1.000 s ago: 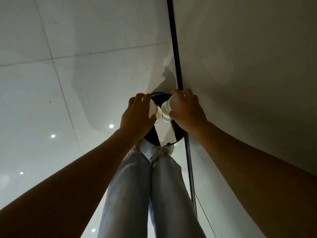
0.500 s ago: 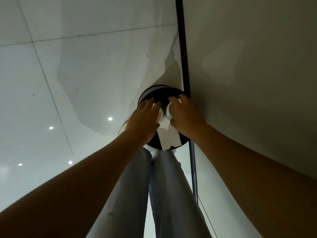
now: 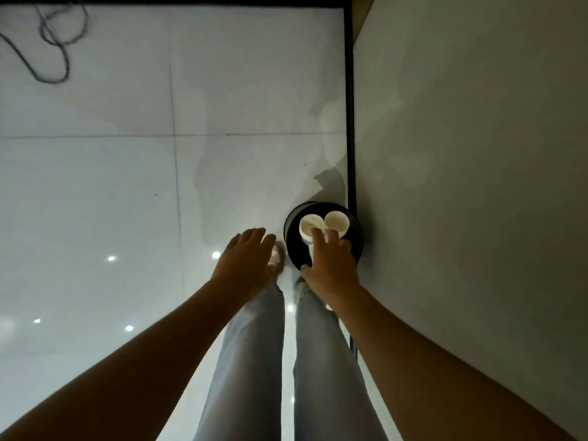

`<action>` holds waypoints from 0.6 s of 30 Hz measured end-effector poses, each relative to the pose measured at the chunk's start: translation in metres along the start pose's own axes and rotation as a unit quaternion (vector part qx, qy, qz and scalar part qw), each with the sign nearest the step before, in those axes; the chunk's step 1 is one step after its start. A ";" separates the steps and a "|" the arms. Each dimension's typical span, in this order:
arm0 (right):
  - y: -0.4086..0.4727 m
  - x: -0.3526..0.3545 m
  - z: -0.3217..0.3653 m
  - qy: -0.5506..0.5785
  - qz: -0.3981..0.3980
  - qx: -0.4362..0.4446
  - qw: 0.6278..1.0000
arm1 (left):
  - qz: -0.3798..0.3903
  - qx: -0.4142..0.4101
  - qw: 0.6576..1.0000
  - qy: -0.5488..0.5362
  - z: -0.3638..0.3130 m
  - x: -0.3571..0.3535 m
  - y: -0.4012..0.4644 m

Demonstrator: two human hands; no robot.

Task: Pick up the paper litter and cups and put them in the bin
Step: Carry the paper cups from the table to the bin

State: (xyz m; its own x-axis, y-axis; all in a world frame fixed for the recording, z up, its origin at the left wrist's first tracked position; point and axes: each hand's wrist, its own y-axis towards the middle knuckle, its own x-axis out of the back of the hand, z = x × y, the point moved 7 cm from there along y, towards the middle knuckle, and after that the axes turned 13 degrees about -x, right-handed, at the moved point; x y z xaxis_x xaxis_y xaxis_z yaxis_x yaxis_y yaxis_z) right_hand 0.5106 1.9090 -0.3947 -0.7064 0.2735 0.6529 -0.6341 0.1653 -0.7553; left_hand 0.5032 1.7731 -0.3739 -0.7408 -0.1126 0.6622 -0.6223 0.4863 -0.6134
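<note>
Both hands have let go of the cups since a moment ago. The left hand (image 3: 246, 261) is now drawing away over the floor (image 3: 127, 186), fingers spread wide and holding nothing. To its right, the two cups (image 3: 324, 223) are sitting side by side, mouths up, inside the black bin (image 3: 294, 246) against the wall (image 3: 477, 186). The right hand (image 3: 331, 265) is hanging over the bin's near edge, fingers loose and empty, tips just by the cups. A white sheet seen in the bin earlier is now hidden. The cups look binned; I am judging this load done.
</note>
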 end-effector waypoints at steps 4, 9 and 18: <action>-0.086 0.040 0.050 -0.064 -0.026 0.106 0.992 | -0.048 0.068 0.996 0.009 -0.002 0.040 -0.094; -0.199 0.062 0.112 -0.155 -0.043 0.239 0.958 | -0.142 0.190 0.971 -0.040 -0.010 0.052 -0.229; -0.419 -0.019 0.221 -0.328 -0.044 0.452 0.828 | -0.271 0.405 0.857 -0.170 -0.023 -0.033 -0.496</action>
State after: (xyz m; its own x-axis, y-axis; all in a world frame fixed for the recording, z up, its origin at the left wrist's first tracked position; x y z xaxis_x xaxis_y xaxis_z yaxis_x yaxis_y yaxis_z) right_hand 0.7206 1.6248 -0.0780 -0.4756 -0.3240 0.8178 -0.4597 -0.7011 -0.5451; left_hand 0.8420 1.5558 -0.0820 -0.2336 -0.4451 0.8645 -0.7676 -0.4613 -0.4449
